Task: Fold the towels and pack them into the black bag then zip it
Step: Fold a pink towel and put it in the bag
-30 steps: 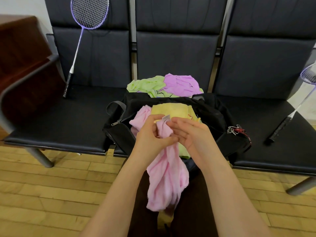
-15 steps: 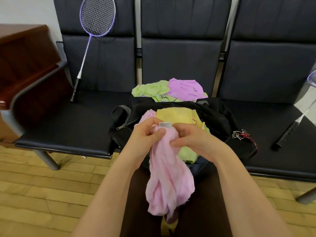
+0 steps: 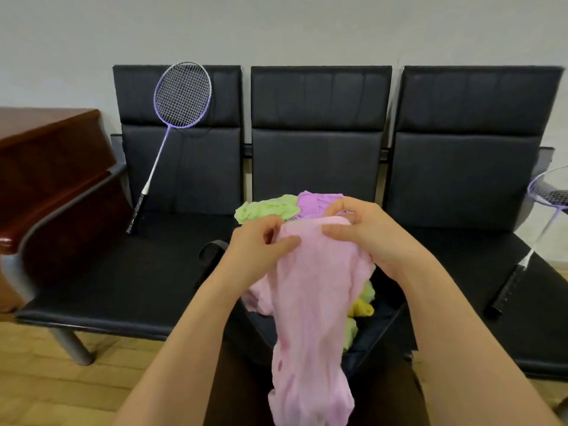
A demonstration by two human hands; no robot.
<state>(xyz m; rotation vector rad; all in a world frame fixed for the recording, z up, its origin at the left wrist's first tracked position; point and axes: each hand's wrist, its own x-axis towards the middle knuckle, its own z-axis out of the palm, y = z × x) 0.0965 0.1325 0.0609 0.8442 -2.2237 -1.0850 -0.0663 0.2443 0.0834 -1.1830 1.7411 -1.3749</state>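
A pink towel (image 3: 313, 309) hangs crumpled in front of me, held by its top edge. My left hand (image 3: 258, 250) pinches the top left of it and my right hand (image 3: 365, 235) grips the top right. Behind and below the towel the open black bag (image 3: 378, 330) sits on the middle seat, mostly hidden, with yellow and pale green towels (image 3: 362, 305) showing inside. A green towel (image 3: 267, 207) and a purple towel (image 3: 316, 201) lie bunched on the seat behind the bag.
A row of black seats (image 3: 319, 167) stands against a grey wall. A purple badminton racket (image 3: 175, 118) leans on the left seat, another racket (image 3: 534, 229) lies at the right. A brown wooden cabinet (image 3: 46, 167) is at the left. The floor is wood.
Both hands have lifted the pink towel higher and moved a little apart along its top edge. My view has tilted up, showing the wall and whole seat backs.
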